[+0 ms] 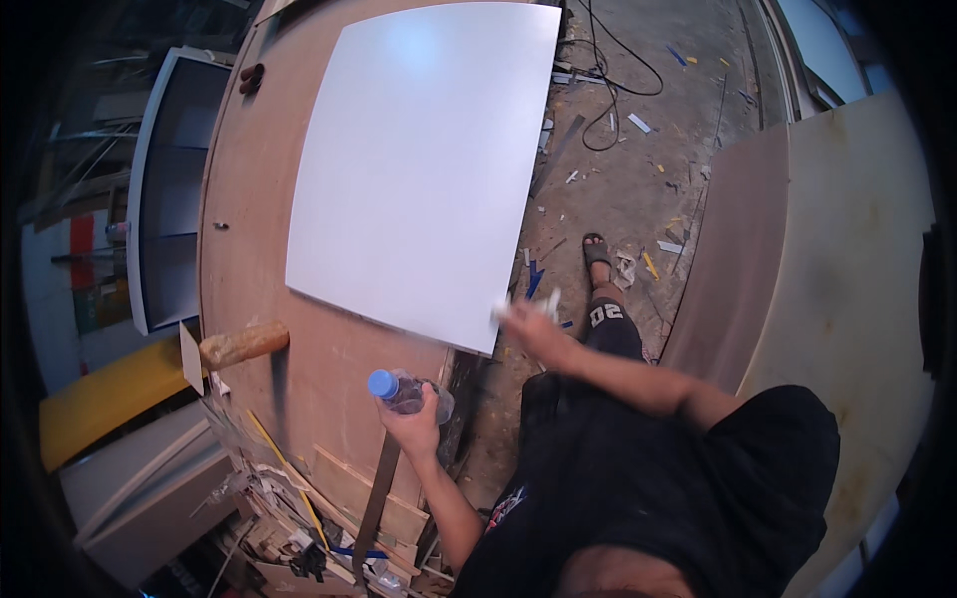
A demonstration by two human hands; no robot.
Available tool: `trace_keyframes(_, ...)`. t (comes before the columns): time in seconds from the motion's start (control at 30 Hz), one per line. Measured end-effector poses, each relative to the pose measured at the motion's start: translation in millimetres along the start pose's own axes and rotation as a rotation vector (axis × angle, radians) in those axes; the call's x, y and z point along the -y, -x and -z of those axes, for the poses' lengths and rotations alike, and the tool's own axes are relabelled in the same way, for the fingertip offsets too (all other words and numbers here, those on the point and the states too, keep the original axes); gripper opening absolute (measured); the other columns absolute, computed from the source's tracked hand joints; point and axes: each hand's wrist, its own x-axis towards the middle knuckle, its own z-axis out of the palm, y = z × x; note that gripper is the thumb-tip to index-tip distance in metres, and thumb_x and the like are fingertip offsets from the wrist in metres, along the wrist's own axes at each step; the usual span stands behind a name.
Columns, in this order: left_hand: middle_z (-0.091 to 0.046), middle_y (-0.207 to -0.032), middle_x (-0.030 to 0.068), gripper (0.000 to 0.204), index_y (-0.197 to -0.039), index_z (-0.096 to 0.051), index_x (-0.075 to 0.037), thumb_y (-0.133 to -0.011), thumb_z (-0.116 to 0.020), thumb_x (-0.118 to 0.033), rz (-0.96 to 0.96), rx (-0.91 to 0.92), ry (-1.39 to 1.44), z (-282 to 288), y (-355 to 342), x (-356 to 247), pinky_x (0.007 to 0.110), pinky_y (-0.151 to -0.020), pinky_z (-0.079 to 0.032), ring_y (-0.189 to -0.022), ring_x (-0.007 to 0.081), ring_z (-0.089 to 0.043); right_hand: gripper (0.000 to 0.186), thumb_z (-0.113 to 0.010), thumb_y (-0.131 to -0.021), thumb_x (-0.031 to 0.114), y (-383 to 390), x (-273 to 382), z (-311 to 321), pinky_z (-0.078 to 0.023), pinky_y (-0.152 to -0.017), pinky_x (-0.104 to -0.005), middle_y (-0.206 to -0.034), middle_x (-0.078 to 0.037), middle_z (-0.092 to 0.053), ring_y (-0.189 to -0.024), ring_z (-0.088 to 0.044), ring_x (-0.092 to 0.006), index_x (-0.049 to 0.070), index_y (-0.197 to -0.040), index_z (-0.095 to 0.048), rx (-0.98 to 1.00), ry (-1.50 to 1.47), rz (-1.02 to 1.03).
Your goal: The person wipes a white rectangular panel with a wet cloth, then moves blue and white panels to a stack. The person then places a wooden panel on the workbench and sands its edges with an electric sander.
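A clear plastic bottle (441, 404) with a blue cap (384, 384) is in my left hand (411, 427), its fingers wrapped round it, over the wooden work table near the lower edge of a white panel. That large, glossy panel (419, 179) lies flat on the table (244, 179). My right hand (528, 329) is at the panel's lower right corner, fingers bent round something white, too blurred to make out; whether it touches the panel I cannot tell.
A tan cylindrical block (244, 344) lies left on the table. Scrap wood (364, 513) is piled at the bottom. A shelving unit (169, 189) stands left. Right are a debris-strewn floor (638, 169), a looped black cable (603, 80) and large boards (827, 249).
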Motion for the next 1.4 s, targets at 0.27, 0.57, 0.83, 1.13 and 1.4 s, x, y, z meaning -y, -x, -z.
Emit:
trace_keyframes(0.27,-0.067,-0.100,0.0104,0.054,-0.119,-0.058,-0.003,-0.069,-0.079,0.002,-0.033,0.167,-0.203,43.8,23.9,20.5,0.034,-0.085,-0.053,-0.094,0.0210,-0.067,0.028,-0.066,-0.085,0.017,62.1,99.1,-3.3,-0.053,-0.085,-0.0427,-0.099,-0.020,-0.068,-0.094,-0.067,-0.0356,0.001,-0.108,-0.067,0.298,-0.529,-0.091)
trace_keyframes(0.57,-0.067,-0.101,0.0092,0.050,-0.114,-0.062,-0.007,-0.068,-0.081,-0.005,-0.559,0.305,-0.576,61.8,4.4,-37.1,0.043,-0.083,-0.050,-0.097,0.0302,-0.065,0.025,-0.068,-0.093,0.016,4.0,168.5,93.2,-0.053,-0.073,-0.0311,-0.092,-0.013,-0.071,-0.080,-0.069,-0.0197,-0.002,-0.111,-0.065,-0.099,-0.479,-0.097)
trace_keyframes(0.83,-0.064,-0.104,0.0070,0.054,-0.118,-0.060,-0.009,-0.067,-0.079,-0.005,-0.990,0.271,-0.931,71.8,-1.0,-82.6,0.043,-0.086,-0.045,-0.098,0.0280,-0.060,0.026,-0.069,-0.092,0.011,8.9,194.5,93.9,-0.053,-0.074,-0.0321,-0.098,-0.015,-0.071,-0.085,-0.070,-0.0235,-0.004,-0.112,-0.069,-0.242,-0.405,0.054)
trace_keyframes(1.13,-0.063,-0.105,0.0053,0.048,-0.120,-0.059,-0.009,-0.074,-0.071,-0.002,-1.050,0.271,-1.028,75.6,2.2,-90.3,0.043,-0.088,-0.043,-0.097,0.0263,-0.058,0.032,-0.064,-0.099,0.018,18.5,190.9,81.5,-0.048,-0.057,-0.0251,-0.093,-0.004,-0.068,-0.067,-0.062,-0.0077,-0.005,-0.121,-0.067,-0.117,-0.826,-0.248)
trace_keyframes(1.4,-0.063,-0.107,0.0072,0.051,-0.120,-0.058,-0.008,-0.072,-0.073,-0.003,-0.992,0.307,-1.006,82.2,2.5,-78.5,0.043,-0.090,-0.042,-0.099,0.0287,-0.058,0.035,-0.063,-0.100,0.019,22.8,182.6,61.4,-0.046,-0.055,-0.0229,-0.089,-0.002,-0.064,-0.064,-0.057,-0.0055,-0.005,-0.124,-0.065,-0.089,-0.935,-0.287)
